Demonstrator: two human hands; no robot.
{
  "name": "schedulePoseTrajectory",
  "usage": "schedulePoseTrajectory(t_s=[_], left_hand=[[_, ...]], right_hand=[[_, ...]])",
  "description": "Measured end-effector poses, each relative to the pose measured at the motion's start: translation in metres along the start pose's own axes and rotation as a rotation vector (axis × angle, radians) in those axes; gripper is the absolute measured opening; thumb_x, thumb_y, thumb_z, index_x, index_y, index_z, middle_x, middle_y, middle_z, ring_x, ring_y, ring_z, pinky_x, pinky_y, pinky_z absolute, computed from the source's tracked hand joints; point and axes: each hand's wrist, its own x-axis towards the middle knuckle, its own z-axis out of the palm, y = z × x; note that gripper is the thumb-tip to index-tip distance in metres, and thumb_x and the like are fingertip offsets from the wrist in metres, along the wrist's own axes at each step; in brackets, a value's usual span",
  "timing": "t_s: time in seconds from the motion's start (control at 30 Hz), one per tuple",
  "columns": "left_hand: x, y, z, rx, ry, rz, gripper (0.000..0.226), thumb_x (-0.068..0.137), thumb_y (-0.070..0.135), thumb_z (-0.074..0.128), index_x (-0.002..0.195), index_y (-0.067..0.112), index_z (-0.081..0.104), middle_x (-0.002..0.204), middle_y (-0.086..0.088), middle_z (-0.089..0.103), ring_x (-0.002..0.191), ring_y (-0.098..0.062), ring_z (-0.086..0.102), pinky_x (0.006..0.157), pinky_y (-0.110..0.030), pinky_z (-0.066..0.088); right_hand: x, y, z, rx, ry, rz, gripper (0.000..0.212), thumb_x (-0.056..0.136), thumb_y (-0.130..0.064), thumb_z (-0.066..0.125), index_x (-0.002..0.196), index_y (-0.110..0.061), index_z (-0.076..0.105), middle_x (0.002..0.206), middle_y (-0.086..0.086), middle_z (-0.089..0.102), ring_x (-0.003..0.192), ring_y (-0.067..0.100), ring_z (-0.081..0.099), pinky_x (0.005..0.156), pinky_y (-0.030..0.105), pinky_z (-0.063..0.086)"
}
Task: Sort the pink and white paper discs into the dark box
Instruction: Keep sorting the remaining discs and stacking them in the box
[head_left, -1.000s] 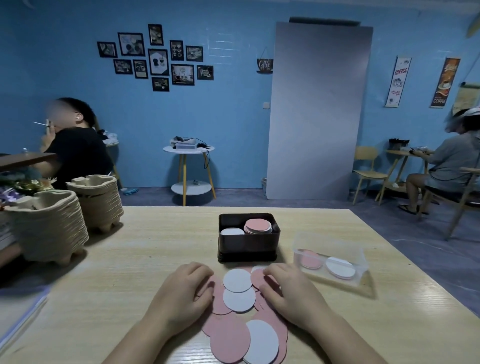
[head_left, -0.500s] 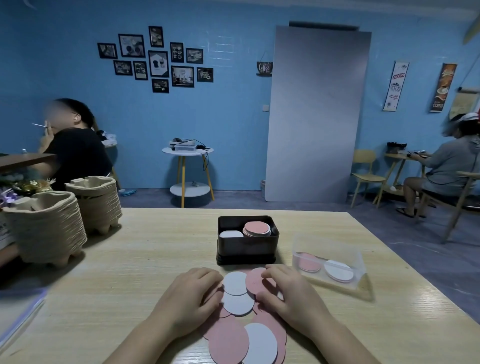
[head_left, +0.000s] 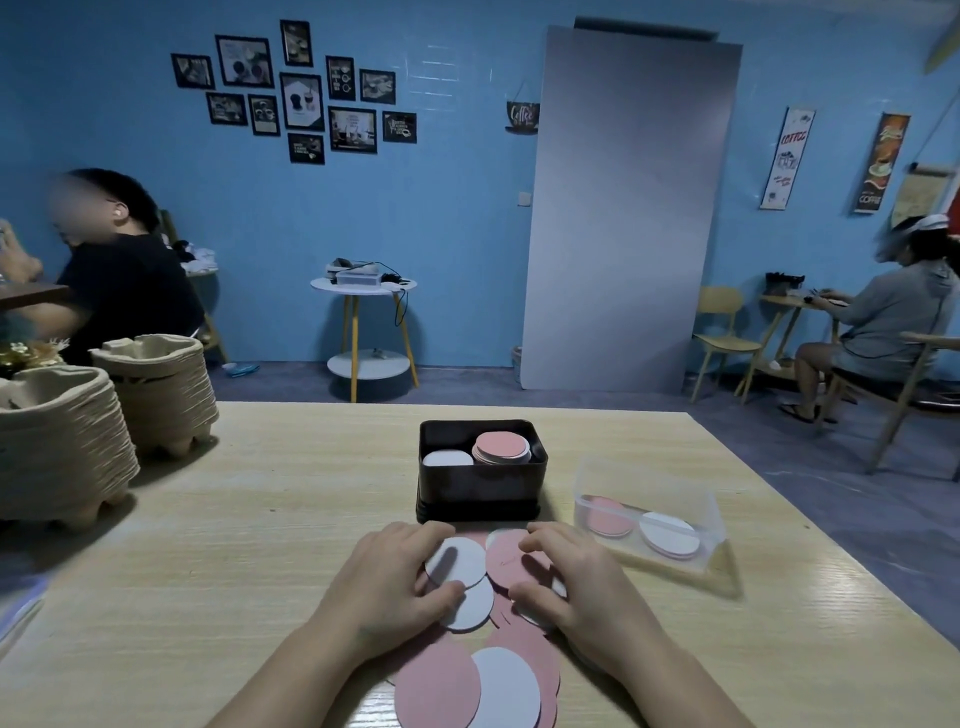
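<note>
Pink disc (head_left: 506, 564) pinched in my right hand (head_left: 582, 592), white disc (head_left: 457, 558) pinched in my left hand (head_left: 387, 587), near the dark box (head_left: 480, 483).

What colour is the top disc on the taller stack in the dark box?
Pink; the top disc shows best in the head view.

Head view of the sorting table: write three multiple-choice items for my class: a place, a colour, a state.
1. The clear container stands where from the dark box? A left B right C inside
2. The right stack in the box shows which colour? A pink B white C blue
3. The left hand: A lies flat B hangs idle C pinches a white disc
1 B, it sits off the box's right wall. 2 A, pink faces up. 3 C, thumb and fingers close on its edge.
</note>
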Motion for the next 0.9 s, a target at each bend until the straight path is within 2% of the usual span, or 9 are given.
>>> schedulePoseTrajectory(t_s=[0.07,0.1,0.27,0.37,0.43,0.53,0.67,0.77,0.9], left_hand=[[-0.001,0.002,-0.001,-0.003,0.018,0.004,0.045,0.079,0.062,0.056,0.117,0.038,0.054,0.089,0.029,0.049,0.089,-0.006,0.045,0.080,-0.028,0.036],[-0.003,0.003,-0.001,0.001,0.026,0.009,0.044,0.079,0.062,0.057,0.115,0.037,0.055,0.090,0.027,0.050,0.089,-0.006,0.045,0.080,-0.028,0.037],[-0.010,0.002,-0.006,0.128,0.163,0.114,0.045,0.079,0.053,0.065,0.117,0.030,0.062,0.114,0.016,0.065,0.103,-0.013,0.061,0.083,-0.032,0.049],[-0.012,0.005,-0.009,0.114,0.236,0.172,0.045,0.080,0.048,0.068,0.118,0.025,0.066,0.126,0.008,0.066,0.110,-0.016,0.063,0.087,-0.037,0.054],[-0.013,0.009,-0.009,0.095,0.244,0.207,0.043,0.081,0.046,0.068,0.118,0.023,0.067,0.128,0.006,0.066,0.111,-0.017,0.064,0.088,-0.035,0.053],[-0.013,0.013,-0.006,0.069,0.211,0.244,0.042,0.083,0.049,0.068,0.115,0.021,0.067,0.130,0.003,0.065,0.111,-0.018,0.064,0.089,-0.033,0.053],[-0.010,0.014,-0.002,-0.001,0.166,0.279,0.042,0.086,0.048,0.070,0.116,0.019,0.065,0.133,-0.001,0.063,0.111,-0.022,0.065,0.086,-0.032,0.055],[-0.010,0.013,0.000,-0.022,0.145,0.322,0.041,0.088,0.048,0.069,0.119,0.021,0.062,0.137,0.000,0.060,0.113,-0.022,0.064,0.086,-0.032,0.055],[-0.010,0.013,0.001,-0.041,0.138,0.326,0.046,0.088,0.049,0.068,0.126,0.024,0.060,0.141,0.003,0.058,0.119,-0.019,0.062,0.091,-0.030,0.054]], right_hand=[[-0.001,0.000,0.000,0.003,0.004,0.005,0.034,0.086,-0.048,0.072,0.112,-0.030,0.060,0.125,-0.018,0.055,0.115,0.002,0.050,0.093,0.006,0.033],[-0.001,0.000,0.000,0.009,0.011,0.011,0.033,0.086,-0.046,0.073,0.112,-0.029,0.060,0.125,-0.018,0.055,0.115,0.002,0.051,0.092,0.005,0.032],[-0.002,0.000,0.000,0.046,0.064,0.035,0.033,0.088,-0.038,0.074,0.117,-0.030,0.060,0.130,-0.018,0.053,0.118,0.001,0.051,0.094,0.005,0.035],[-0.002,0.000,0.001,0.061,0.067,-0.001,0.038,0.088,-0.039,0.073,0.122,-0.030,0.058,0.134,-0.014,0.055,0.129,0.002,0.047,0.101,0.024,0.045],[-0.002,-0.001,0.002,0.067,0.057,-0.045,0.048,0.088,-0.036,0.074,0.132,-0.026,0.056,0.138,-0.010,0.055,0.132,0.006,0.047,0.105,0.031,0.046],[-0.001,-0.007,0.003,0.035,0.060,-0.149,0.066,0.085,-0.039,0.075,0.142,-0.019,0.049,0.138,-0.006,0.057,0.124,0.012,0.052,0.107,0.019,0.037],[0.002,-0.012,0.010,0.026,0.056,-0.257,0.070,0.083,-0.037,0.079,0.142,-0.018,0.046,0.133,-0.004,0.060,0.119,0.014,0.055,0.106,0.015,0.034],[0.003,-0.013,0.012,0.029,0.059,-0.294,0.062,0.086,-0.039,0.074,0.139,-0.020,0.048,0.139,0.001,0.058,0.125,0.016,0.053,0.109,0.010,0.027],[0.002,-0.011,0.012,0.030,0.064,-0.313,0.046,0.090,-0.045,0.065,0.127,-0.018,0.060,0.141,0.003,0.056,0.125,0.017,0.053,0.108,0.011,0.030]])
